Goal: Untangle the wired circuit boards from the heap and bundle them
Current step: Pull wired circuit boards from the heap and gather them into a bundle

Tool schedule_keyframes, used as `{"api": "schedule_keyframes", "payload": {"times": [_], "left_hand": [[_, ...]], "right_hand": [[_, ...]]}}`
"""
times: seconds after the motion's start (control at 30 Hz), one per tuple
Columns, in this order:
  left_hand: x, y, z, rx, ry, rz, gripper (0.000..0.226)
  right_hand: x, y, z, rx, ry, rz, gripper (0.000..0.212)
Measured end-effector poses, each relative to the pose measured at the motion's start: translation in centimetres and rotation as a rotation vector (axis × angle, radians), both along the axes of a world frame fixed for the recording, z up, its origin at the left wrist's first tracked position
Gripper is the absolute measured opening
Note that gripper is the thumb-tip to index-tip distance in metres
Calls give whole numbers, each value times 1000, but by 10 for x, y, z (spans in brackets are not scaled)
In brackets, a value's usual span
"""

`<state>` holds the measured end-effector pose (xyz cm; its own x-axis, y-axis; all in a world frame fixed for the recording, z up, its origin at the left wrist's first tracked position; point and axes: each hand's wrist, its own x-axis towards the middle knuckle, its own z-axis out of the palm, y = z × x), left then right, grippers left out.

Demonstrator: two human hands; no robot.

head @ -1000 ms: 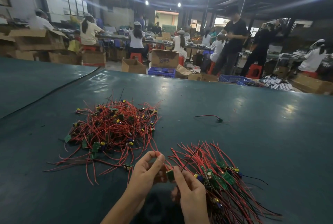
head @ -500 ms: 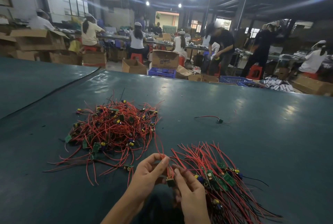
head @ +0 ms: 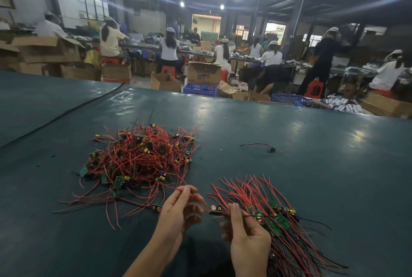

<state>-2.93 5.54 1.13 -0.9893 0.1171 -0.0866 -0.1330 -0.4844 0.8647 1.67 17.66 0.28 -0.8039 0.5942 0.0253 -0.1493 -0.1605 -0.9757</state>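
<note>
Looking down from a head-worn camera at a dark green counter (head: 312,176), where a person's two bare hands are working at the lower middle of the frame. The left hand (head: 178,212) is pinching a red wire (head: 201,199) between thumb and forefinger, its other fingers loosely curled. The right hand (head: 247,238) is pinching a thin black lead beside one small circuit board (head: 215,208), which is hanging between the two hands. Each grip seems to be closing on a wire, not on the board itself.

A second ago the hands were sitting almost together, with the board tucked between the fingertips. Now they are drawing apart and the red wire is stretching out. This is suggesting that the board is coming free and is nearly ready to join the bundle.

The tangled heap (head: 138,158) is lying at centre left. The sorted bundle (head: 263,201) is fanning out at lower right, beside the right hand. One stray wired part (head: 270,149) is lying alone at centre right.

In the background, a cardboard box (head: 204,73) is carrying upside-down lettering that seems to read "tempo". No other writing is legible.
</note>
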Motion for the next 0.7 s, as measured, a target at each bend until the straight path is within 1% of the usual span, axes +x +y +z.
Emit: {"api": "schedule_keyframes", "payload": {"times": [0.07,0.2,0.3,0.5,0.57,0.7], "left_hand": [[2,3,-1,-57,26,-75,19],[10,10,-4,-278,124,-287,39],[12,10,-4,-395,156,-309,43],[10,6,0,-422,164,-340,37],[9,3,0,-411,172,-317,36],[8,-2,1,-384,197,-297,33]], "right_hand": [[1,0,0,88,44,-57,21],[6,-7,3,303,175,-75,16],[7,-10,5,326,221,-23,10],[4,-7,-2,398,209,-23,11],[2,-5,-5,359,159,-15,12],[-1,2,-6,207,45,41,22]]}}
